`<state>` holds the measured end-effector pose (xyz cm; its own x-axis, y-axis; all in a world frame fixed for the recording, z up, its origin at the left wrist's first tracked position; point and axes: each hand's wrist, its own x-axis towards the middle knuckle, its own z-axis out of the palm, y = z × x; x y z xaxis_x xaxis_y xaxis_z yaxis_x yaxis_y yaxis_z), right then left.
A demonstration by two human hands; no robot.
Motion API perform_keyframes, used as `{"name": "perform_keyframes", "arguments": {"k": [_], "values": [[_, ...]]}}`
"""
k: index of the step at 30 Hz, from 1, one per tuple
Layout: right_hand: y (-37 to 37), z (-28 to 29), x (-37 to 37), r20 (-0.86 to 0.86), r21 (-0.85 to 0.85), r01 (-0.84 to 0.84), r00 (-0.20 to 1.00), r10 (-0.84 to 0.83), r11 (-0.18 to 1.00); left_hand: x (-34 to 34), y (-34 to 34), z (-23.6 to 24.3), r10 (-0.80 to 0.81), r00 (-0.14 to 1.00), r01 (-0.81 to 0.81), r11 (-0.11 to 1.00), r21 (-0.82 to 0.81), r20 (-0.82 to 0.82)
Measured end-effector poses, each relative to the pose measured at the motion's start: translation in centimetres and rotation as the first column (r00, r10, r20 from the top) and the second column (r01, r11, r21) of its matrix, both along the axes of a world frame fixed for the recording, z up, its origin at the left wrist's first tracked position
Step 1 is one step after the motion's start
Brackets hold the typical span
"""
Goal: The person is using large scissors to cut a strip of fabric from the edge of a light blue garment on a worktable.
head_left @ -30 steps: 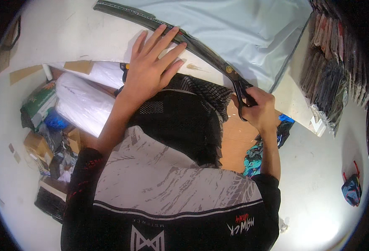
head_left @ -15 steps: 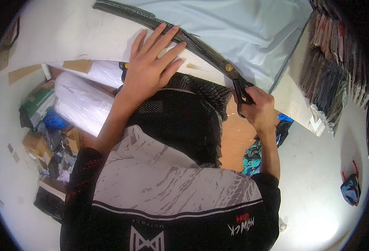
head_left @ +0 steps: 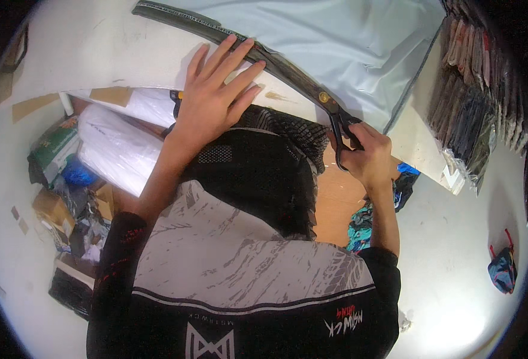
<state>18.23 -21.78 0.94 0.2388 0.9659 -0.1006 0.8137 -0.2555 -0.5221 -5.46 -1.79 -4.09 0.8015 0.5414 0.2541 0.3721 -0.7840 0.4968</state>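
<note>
Trimming this dark strip (head_left: pixel 197 25), I judge: left hand (head_left: pixel 217 96) spread flat, right hand (head_left: pixel 369 151) gripping scissors (head_left: pixel 331 107); next snip needs steadiness.

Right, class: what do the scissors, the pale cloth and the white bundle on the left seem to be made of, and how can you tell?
Scissors: probably metal, dark-finished; the pivot screw is gold-coloured, suggesting brass.
Pale cloth: fabric, perhaps synthetic; it shows soft wrinkles and a faint sheen.
White bundle: outside likely thin, glossy plastic; it shows crinkled highlights.
</note>
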Motion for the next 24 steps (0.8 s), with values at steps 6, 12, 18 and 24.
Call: {"name": "perform_keyframes", "arguments": {"k": [6,12,18,24], "values": [[0.11,0.28,0.0,0.084,-0.034,-0.034,0.996,0.037,0.999,0.0,0.02,0.03,0.001,1.0,-0.001,1.0,0.001,-0.002],[-0.04,0.38,0.17,0.035,-0.015,-0.053,0.998,0.054,0.998,-0.02,0.02,0.14,-0.003,1.0,0.003,1.0,0.011,-0.017],[0.1,-0.18,-0.25,0.051,0.037,-0.053,0.997,0.051,0.998,-0.27,-0.08,-0.17,0.006,1.0,-0.006,1.0,0.007,-0.017],[0.61,0.22,-0.55,0.032,0.063,-0.005,0.999,0.003,0.998,0.03,0.0,0.17,0.006,1.0,-0.006,1.0,0.005,-0.007]]}}
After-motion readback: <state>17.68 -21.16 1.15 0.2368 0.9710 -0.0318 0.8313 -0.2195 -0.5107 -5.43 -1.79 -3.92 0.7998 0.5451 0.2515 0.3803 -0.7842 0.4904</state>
